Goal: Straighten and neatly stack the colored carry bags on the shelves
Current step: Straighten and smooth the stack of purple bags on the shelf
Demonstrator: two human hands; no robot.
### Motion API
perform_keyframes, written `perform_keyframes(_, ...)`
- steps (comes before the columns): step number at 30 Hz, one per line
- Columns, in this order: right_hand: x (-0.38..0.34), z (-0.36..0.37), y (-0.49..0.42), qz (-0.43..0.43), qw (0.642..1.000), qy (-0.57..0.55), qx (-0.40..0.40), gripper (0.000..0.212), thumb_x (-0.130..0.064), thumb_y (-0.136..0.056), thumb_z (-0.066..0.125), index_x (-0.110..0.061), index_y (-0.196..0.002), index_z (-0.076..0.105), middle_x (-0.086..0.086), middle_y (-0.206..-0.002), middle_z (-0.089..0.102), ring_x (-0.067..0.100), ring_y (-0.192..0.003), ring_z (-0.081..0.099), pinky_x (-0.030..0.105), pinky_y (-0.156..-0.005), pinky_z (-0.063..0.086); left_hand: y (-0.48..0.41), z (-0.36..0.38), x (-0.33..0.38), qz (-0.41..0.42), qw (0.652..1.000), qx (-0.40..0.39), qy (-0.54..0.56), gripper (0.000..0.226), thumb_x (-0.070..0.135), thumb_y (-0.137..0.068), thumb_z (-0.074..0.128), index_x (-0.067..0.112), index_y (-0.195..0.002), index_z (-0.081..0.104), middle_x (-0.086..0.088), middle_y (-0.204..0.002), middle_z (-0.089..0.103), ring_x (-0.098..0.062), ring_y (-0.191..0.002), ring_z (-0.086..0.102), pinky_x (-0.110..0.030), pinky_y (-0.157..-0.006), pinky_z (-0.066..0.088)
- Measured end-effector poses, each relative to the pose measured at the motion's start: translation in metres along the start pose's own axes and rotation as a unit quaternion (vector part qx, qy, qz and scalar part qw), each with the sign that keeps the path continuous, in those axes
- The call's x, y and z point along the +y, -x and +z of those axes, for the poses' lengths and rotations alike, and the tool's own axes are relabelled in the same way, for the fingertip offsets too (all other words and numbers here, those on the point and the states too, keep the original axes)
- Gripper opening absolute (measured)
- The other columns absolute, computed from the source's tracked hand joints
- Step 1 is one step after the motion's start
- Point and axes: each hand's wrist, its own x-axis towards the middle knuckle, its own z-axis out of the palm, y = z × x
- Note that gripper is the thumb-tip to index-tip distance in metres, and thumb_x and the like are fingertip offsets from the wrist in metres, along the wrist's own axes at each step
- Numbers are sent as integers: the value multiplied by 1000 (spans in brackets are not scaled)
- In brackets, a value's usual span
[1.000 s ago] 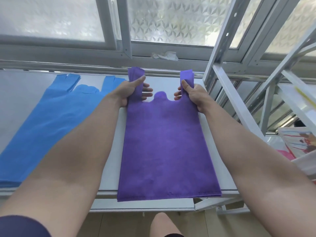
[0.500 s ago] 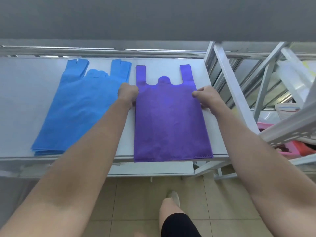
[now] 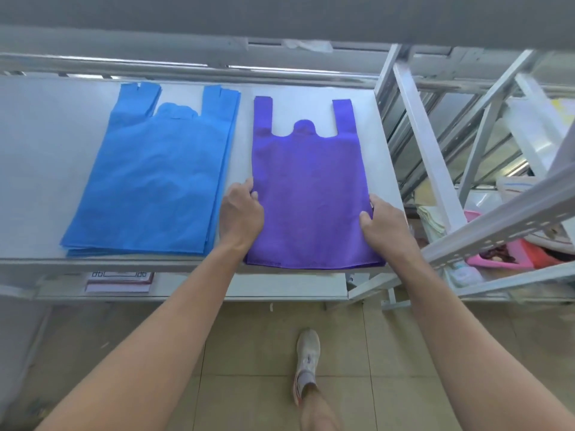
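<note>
Grip: left hand [image 3: 241, 216] pinches left edge of purple bag [image 3: 308, 188], right hand [image 3: 384, 227] pinches right edge. Bag flat on shelf [image 3: 46, 150] between the hands, handles pointing away. Just left of left hand: blue bag stack [image 3: 155, 181].

Side edges of purple bag [image 3: 308, 194]: covered by left hand [image 3: 241, 216] and right hand [image 3: 384, 227]. Print on label [image 3: 119, 279], below left grip: illegible. Contents of pink tray [image 3: 497, 261], right of right grip: blurred.

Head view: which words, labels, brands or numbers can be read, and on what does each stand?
No text is readable.
On the paper sheet on the lower shelf: small dark marks, too blurred to read.
On the blue bags and the purple bag: no print visible.
</note>
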Motion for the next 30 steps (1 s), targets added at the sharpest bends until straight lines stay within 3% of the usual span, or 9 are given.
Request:
perform_keyframes(6,-7,-2,-28,17,999,4,37,10,-11,-98,45,-4,-100,52,12,-92,57,34,-85,49,37,-71,31,-39,10,9,7,999,-22,25,16,4,-98,47,1,-89,59,-15,-87,57,-32,-79,52,-31,-68,30)
perform_keyframes(9,-3,-4,-31,24,999,7,46,9,-9,-99,45,-5,-105,51,11,-95,53,33,-89,46,35,-74,30,-42,14,16,10,999,-38,30,15,6,-101,48,2,-95,61,-13,-92,56,-28,-83,50,-30,-72,32)
perform_keyframes(12,3,-3,-27,37,998,-1,47,6,-10,-98,44,-7,-101,49,15,-100,55,34,-93,47,36,-77,31,-39,16,19,-4,997,-57,46,15,9,-102,49,6,-87,52,-12,-89,52,-29,-81,50,-32,-70,32)
perform_keyframes(15,3,-3,-23,44,998,2,40,18,-12,-100,44,-3,-112,53,17,-110,55,32,-99,47,35,-81,31,-34,13,20,-17,996,-66,52,16,9,-103,49,9,-86,49,-12,-90,53,-30,-82,51,-33,-70,33)
perform_keyframes(18,-1,-5,-17,47,998,2,39,38,-14,-102,45,0,-137,50,21,-129,54,38,-118,51,41,-94,38,-30,7,21,-25,996,-63,59,14,9,-104,49,3,-108,61,-14,-102,59,-26,-90,54,-31,-76,37)
perform_keyframes(20,-2,-5,-13,51,998,17,42,45,-16,-102,47,-1,-145,43,22,-136,48,42,-127,47,45,-104,38,-24,3,22,-25,996,-62,55,24,10,-105,50,0,-124,60,-14,-110,61,-23,-94,54,-29,-79,39)
perform_keyframes(23,-8,-7,-3,40,994,79,60,60,-23,-101,52,-7,-155,32,19,-145,41,42,-133,40,49,-106,38,-12,-5,23,-17,996,-76,48,32,15,-105,53,2,-134,56,-14,-121,57,-23,-101,57,-29,-83,41)
perform_keyframes(27,-33,-14,24,-31,990,111,82,67,-25,-99,57,-13,-159,30,11,-156,35,34,-141,36,50,-109,37,9,-23,12,27,997,-66,-23,50,21,-103,57,7,-149,45,-14,-139,50,-34,-123,53,-48,-98,45)
perform_keyframes(30,-64,-24,55,-94,985,94,110,64,-22,-97,59,-14,-157,36,8,-157,39,31,-143,38,51,-107,39,36,-52,1,58,994,-52,-74,53,21,-102,58,5,-150,44,-12,-147,48,-34,-133,48,-53,-103,41)
